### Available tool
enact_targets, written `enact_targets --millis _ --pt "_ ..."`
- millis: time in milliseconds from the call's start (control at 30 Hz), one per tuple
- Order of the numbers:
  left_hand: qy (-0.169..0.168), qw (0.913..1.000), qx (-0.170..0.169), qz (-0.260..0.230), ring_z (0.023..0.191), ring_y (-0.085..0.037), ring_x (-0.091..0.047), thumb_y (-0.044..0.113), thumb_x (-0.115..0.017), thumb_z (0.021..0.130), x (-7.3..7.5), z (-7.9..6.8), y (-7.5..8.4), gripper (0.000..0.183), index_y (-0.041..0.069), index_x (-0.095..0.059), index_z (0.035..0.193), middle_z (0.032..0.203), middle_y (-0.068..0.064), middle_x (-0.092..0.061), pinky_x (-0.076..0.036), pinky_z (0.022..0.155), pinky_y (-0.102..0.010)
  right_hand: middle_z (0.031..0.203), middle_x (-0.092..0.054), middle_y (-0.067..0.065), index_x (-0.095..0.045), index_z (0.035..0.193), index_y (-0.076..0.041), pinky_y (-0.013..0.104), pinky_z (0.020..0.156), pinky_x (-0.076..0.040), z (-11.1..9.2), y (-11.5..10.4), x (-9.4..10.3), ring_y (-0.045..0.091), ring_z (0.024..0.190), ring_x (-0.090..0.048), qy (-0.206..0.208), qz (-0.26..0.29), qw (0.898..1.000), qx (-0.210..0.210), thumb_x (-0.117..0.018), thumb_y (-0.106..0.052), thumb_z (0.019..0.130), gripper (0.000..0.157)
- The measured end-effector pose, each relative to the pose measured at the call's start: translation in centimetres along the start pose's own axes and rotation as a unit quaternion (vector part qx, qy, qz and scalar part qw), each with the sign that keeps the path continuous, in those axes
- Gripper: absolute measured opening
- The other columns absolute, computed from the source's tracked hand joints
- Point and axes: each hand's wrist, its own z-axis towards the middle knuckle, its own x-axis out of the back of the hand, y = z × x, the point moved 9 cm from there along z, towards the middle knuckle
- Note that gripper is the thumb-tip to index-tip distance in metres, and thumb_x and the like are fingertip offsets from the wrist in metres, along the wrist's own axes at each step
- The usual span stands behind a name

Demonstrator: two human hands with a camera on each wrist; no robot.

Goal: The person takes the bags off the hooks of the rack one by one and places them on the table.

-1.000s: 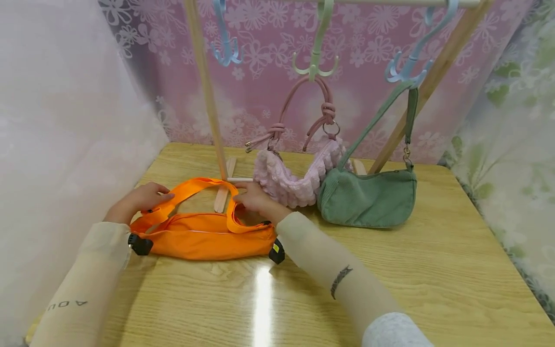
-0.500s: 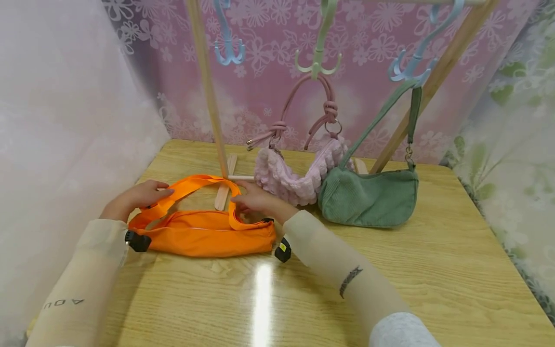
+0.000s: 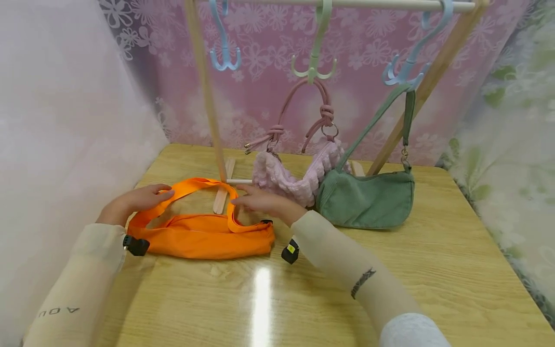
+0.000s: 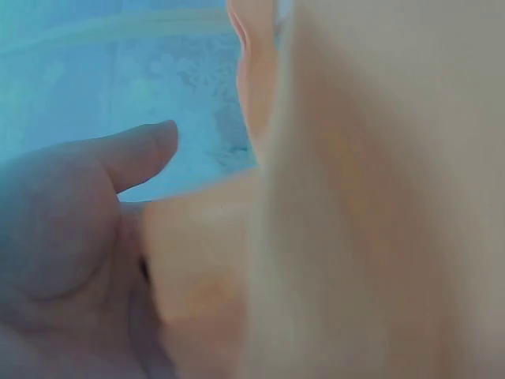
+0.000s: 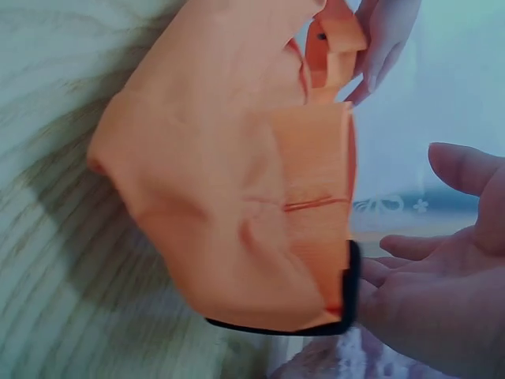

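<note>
An orange waist bag (image 3: 208, 241) lies on the table in the head view, its strap (image 3: 195, 184) raised in a loop behind it. My left hand (image 3: 140, 200) is at the strap's left side; in the left wrist view its thumb (image 4: 142, 154) stands straight, apart from the orange cloth, and the fingers are mostly hidden behind it. At the loop's right side is my right hand (image 3: 264, 201), fingertips at or near the strap; whether they touch is unclear. The right wrist view shows that hand (image 5: 442, 276) with thumb and fingers spread beside the bag (image 5: 213, 181).
Behind stands a wooden rack (image 3: 208, 96) with a white rail (image 3: 390, 5). A pink bag (image 3: 299, 185) hangs from a green hook (image 3: 313, 67), a green bag (image 3: 368, 200) from a blue hook (image 3: 405, 72). Another blue hook (image 3: 225, 58) hangs at left with nothing on it.
My right hand and forearm have shifted slightly right, away from the bag's right end. The left hand has edged a little left. The orange bag stays nearly in place.
</note>
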Motion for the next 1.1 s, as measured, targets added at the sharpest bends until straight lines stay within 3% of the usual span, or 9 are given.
enact_targets --millis 233,467,800,967,1100 --pt "0.009 0.9993 -0.027 0.025 0.133 -0.057 -0.024 0.05 -0.036 0.103 0.5 -0.4 2.3 0.075 -0.009 -0.025 0.148 0.147 -0.04 -0.023 -0.026 0.106 -0.067 0.154 -0.031 0.017 -0.018 0.157 -0.021 0.05 0.114 -0.027 -2.0 -1.1 0.1 0.031 0.14 -0.032 -0.02 -0.016 1.0 0.017 -0.052 -0.03 0.101 0.066" --pt "0.007 0.9984 -0.039 0.04 0.13 -0.057 -0.032 0.05 -0.038 0.103 1.5 -1.2 4.5 0.074 -0.005 -0.025 0.149 0.145 -0.04 -0.029 -0.032 0.102 -0.067 0.154 -0.032 0.014 -0.026 0.155 -0.025 0.049 0.112 -0.03 -4.0 -2.6 0.7 0.029 0.141 -0.032 -0.013 -0.049 0.998 0.027 -0.055 -0.035 0.1 0.063" --pt "0.035 0.9952 -0.067 0.062 0.127 -0.053 -0.04 0.051 -0.039 0.102 2.6 -2.9 9.3 0.07 0.004 -0.026 0.152 0.146 -0.034 -0.033 -0.035 0.1 -0.066 0.144 -0.049 0.007 -0.032 0.152 -0.017 0.039 0.105 -0.041 -6.6 -6.0 2.5 0.021 0.13 -0.048 0.061 -0.111 0.989 0.075 -0.053 -0.03 0.101 0.057" --pt "0.07 0.9907 -0.094 0.07 0.13 -0.05 -0.038 0.047 -0.041 0.103 3.3 -3.6 12.0 0.066 0.008 -0.026 0.153 0.149 -0.03 -0.031 -0.034 0.102 -0.065 0.14 -0.054 0.005 -0.035 0.151 -0.016 0.037 0.095 -0.049 -8.4 -7.6 3.6 0.019 0.122 -0.055 0.106 -0.141 0.978 0.108 -0.053 -0.029 0.101 0.055" --pt "0.108 0.9855 -0.107 0.075 0.133 -0.048 -0.035 0.042 -0.043 0.103 4.4 -4.2 13.6 0.062 0.01 -0.026 0.154 0.153 -0.025 -0.03 -0.03 0.105 -0.065 0.141 -0.053 0.009 -0.036 0.15 -0.013 0.039 0.1 -0.046 -9.8 -8.8 4.4 0.023 0.123 -0.055 0.132 -0.16 0.969 0.133 -0.053 -0.026 0.101 0.053"
